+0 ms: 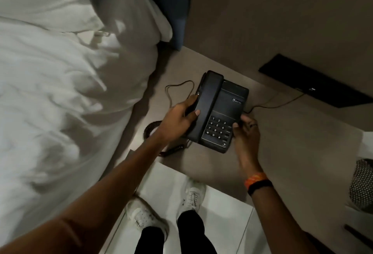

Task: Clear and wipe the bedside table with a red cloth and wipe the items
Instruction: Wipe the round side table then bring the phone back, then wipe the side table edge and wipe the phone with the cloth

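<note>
A black desk telephone [226, 102] with its handset in the cradle is over the beige bedside table [292, 142]. My left hand [179, 118] grips the phone's left side at the handset. My right hand [247, 132] holds the phone's right edge beside the keypad. Whether the phone is resting on the table or slightly raised I cannot tell. Its coiled cord [153, 127] trails to the left under my left wrist, and a thin cable [270, 102] runs from its back to the wall. No red cloth is in view.
A bed with rumpled white bedding [60, 92] lies close on the left, with a pillow [129, 11] against a blue headboard [177, 1]. A black wall panel [314, 84] sits at the back right. A dotted object [363, 185] stands at the right edge. My white shoes [193, 195] stand on the pale floor.
</note>
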